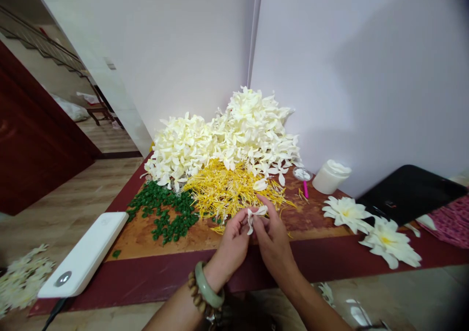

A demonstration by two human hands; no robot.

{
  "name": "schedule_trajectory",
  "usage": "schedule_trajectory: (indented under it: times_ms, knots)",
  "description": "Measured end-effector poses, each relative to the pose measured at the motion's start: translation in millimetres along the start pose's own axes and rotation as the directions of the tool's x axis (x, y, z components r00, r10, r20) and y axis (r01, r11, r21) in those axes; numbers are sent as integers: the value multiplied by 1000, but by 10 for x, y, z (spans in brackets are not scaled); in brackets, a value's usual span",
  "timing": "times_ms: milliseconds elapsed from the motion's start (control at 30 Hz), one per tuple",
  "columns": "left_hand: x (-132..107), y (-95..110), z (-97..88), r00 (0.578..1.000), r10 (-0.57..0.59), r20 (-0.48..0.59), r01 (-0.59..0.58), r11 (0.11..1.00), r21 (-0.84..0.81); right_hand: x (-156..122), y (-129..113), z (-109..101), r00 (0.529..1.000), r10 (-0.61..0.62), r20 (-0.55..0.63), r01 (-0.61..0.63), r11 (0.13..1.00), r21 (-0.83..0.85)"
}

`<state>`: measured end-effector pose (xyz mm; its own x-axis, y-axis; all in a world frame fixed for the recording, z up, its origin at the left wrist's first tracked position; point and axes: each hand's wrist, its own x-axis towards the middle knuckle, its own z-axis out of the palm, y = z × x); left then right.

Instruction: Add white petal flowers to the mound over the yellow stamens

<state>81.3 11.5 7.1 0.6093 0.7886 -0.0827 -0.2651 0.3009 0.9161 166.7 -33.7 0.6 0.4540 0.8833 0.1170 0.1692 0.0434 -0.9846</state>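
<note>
Over the table's front part, my left hand [234,238] and my right hand [271,236] meet around one small white petal piece [256,214]. Both hands pinch it between the fingertips. A jade-coloured bangle [207,286] and a string of beads circle my left wrist. Just beyond my fingers spreads a heap of thin yellow stamens [227,187]. Dark green leaf-like pieces [170,214] lie to its left. Behind rises a tall pile of white petal pieces [252,126]. Part of the held piece is hidden by my fingers.
To the right are a small dish of white paste [302,174] with a pink stick [305,189], a white jar [331,176], two assembled white flowers [390,240] and a black tablet-like slab [414,194]. A white power bank [86,253] with a cable rests at left. Walls stand behind.
</note>
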Motion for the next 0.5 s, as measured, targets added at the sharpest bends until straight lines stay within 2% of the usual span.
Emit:
schedule_trajectory:
  times_ms: [100, 200, 300, 367, 500]
  knots:
    - [-41, -9, 13, 999, 10, 47, -9, 1000, -20, -8, -9, -42, 999, -47, -5, 47, 998, -32]
    - [-96, -16, -41, 995, -28, 97, 42, 988, -147, 8, 39, -131, 998, -7, 58, 2, 997, 82]
    - [-147, 19, -184, 997, -73, 2, 72, 983, -167, 50, 121, -273, 996, 72, 51, -79, 984, 161]
    - [-174, 68, -305, 990, -107, -87, 97, 989, -111, 80, 168, -377, 992, 122, -5, -119, 975, 188]
    - [-229, 175, -518, 973, -132, -191, 131, 991, -20, 109, 204, -542, 984, 169, -57, -151, 960, 234]
